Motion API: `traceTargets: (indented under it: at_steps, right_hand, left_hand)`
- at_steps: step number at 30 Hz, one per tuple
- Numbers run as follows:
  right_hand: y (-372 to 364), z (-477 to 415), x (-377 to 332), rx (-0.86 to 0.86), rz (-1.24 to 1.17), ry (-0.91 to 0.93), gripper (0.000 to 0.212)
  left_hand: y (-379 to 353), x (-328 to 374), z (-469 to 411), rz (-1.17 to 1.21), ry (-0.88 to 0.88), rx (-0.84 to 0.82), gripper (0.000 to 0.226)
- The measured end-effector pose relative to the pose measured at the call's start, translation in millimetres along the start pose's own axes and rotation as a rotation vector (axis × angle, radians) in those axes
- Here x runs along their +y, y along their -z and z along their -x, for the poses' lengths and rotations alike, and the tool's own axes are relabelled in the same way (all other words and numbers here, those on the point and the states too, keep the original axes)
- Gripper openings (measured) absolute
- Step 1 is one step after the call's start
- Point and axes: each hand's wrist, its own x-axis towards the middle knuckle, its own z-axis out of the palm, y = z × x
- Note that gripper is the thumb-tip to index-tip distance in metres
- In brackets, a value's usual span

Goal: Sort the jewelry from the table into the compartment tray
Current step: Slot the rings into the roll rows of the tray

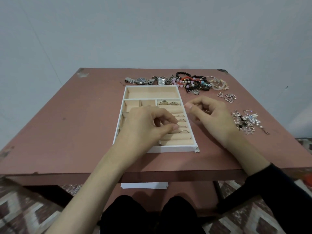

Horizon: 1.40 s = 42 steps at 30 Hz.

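A few rings (163, 102) are in the tray (168, 148); watches (141, 80), bracelets (190, 81) and earrings (244, 121) wait outside. The left hand (146, 125) and right hand (212, 115) both pinch; nobody can tell what they hold.

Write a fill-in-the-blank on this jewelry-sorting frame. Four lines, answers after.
1. The watches lie on the ___, not in the tray.
2. The tray's long far compartment is ___.
3. The left hand is over the tray's ___ rolls.
4. The pendants right of the tray are ___-shaped.
Missing words: table; empty; ring; heart.
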Motion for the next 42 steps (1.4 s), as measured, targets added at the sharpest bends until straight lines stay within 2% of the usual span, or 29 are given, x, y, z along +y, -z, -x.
traceTargets:
  at_steps: [9, 16, 42]
  right_hand:
    - [0.2, 3.7, 1.1, 0.014, 0.047, 0.060, 0.010]
    - [0.5, 3.7, 3.5, 0.007, 0.057, 0.068, 0.008]
    - [-0.2, 3.1, 3.7, 0.000, 0.028, 0.052, 0.008]
  left_hand:
    - [1.1, 4.8, 4.8, -0.186, -0.095, -0.126, 0.005]
    - [9.7, 8.3, 1.1, -0.224, -0.051, -0.299, 0.011]
    - [11.8, 14.8, -26.6, -0.324, 0.013, -0.479, 0.006]
